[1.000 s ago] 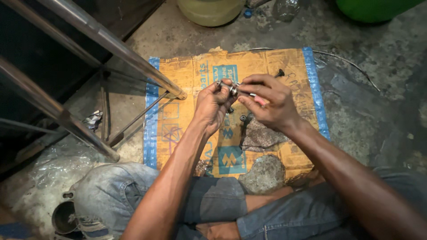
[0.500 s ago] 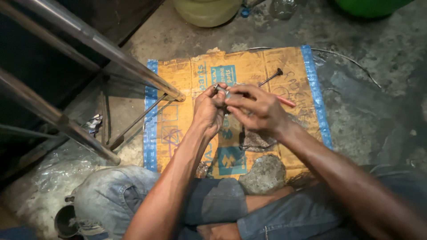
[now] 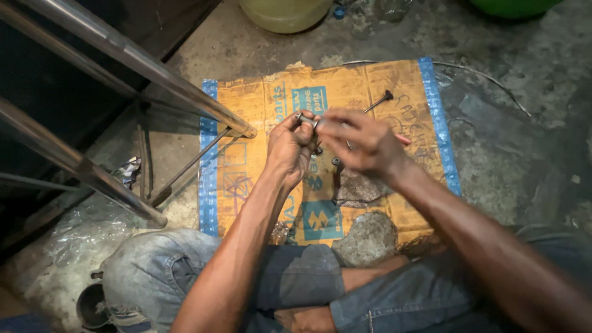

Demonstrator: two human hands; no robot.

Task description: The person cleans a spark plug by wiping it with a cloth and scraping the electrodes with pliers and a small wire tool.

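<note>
My left hand (image 3: 291,148) and my right hand (image 3: 361,140) meet above an orange flattened cardboard sheet (image 3: 259,172) with blue edges. Together they pinch a small metal part (image 3: 308,121) between the fingertips. My right hand is blurred by motion and covers most of the part. A thin reddish stick (image 3: 402,139) pokes out to the right of my right hand. A long metal valve stem (image 3: 380,101) lies on the cardboard just beyond my right hand.
A dark rag (image 3: 359,188) and a grey stone (image 3: 365,237) rest on the cardboard near my crossed legs. Two shiny metal tubes (image 3: 142,61) slant across the left. A yellowish container (image 3: 285,12) stands at the top. A wire (image 3: 487,80) curves over the concrete floor.
Both hands shifted slightly left and closer together around the small part; the right hand now moves fast and blurs. The valve stem behind it has come into view.
</note>
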